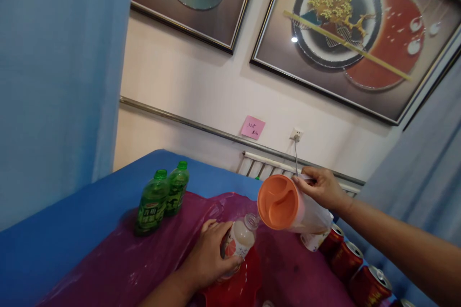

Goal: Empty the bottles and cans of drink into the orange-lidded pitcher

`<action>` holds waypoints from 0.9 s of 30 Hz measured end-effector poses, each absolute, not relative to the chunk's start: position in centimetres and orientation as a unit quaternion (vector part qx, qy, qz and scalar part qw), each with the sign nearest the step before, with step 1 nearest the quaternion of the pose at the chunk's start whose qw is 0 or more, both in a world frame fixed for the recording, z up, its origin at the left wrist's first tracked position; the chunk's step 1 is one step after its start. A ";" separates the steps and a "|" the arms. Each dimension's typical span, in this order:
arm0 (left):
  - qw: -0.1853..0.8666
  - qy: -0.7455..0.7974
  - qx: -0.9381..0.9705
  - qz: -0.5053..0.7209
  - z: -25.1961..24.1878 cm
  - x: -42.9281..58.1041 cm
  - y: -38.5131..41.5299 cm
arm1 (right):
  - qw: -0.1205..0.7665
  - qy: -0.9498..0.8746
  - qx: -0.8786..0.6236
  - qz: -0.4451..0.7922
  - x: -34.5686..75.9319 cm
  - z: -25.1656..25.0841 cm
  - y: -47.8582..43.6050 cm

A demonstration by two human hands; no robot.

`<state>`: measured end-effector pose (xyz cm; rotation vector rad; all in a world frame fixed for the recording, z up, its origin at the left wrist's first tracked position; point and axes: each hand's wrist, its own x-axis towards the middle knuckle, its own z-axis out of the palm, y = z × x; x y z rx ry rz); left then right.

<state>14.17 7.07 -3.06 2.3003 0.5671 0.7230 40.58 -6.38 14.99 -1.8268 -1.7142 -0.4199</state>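
My left hand (211,252) is wrapped round a clear bottle (242,236) with a printed label, its mouth uncapped. Pale liquid shows inside, and the bottle leans a little to the right above a red tray or dish (248,283). By its handle, my right hand (322,189) grips a translucent pitcher (311,213) with an orange lid (279,201). The pitcher is tipped over sideways, its lid facing left, close to the bottle's mouth. Some liquid lies low in the pitcher. Whether any is flowing out I cannot tell.
Two green bottles (153,206) stand at the left on a purple plastic sheet (137,264) over a blue table (137,172). Several red cans (347,259) line the right edge, beside a white cup or can (312,241). Behind are a wall socket (296,134) with a cord and a rail.
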 end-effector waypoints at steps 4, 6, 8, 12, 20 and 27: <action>0.318 0.213 0.881 0.278 -3.0 14.1 7.0 | 0.292 -0.646 -0.685 -0.166 40.6 15.1 -6.5; 0.315 0.212 0.882 0.279 -3.1 14.2 7.0 | 0.293 -0.646 -0.684 -0.172 40.5 15.2 -6.6; 0.316 0.209 0.882 0.281 -3.3 14.2 7.0 | 0.293 -0.646 -0.682 -0.176 40.4 15.3 -6.7; 0.327 0.212 0.878 0.277 -3.5 14.3 7.1 | 0.291 -0.646 -0.684 -0.174 40.3 15.4 -6.8; 0.321 0.220 0.877 0.282 -3.9 14.3 7.2 | 0.293 -0.642 -0.688 -0.169 40.3 15.4 -6.8; 0.319 0.205 0.878 0.291 -3.7 14.2 7.2 | 0.293 -0.641 -0.687 -0.174 40.5 15.3 -6.9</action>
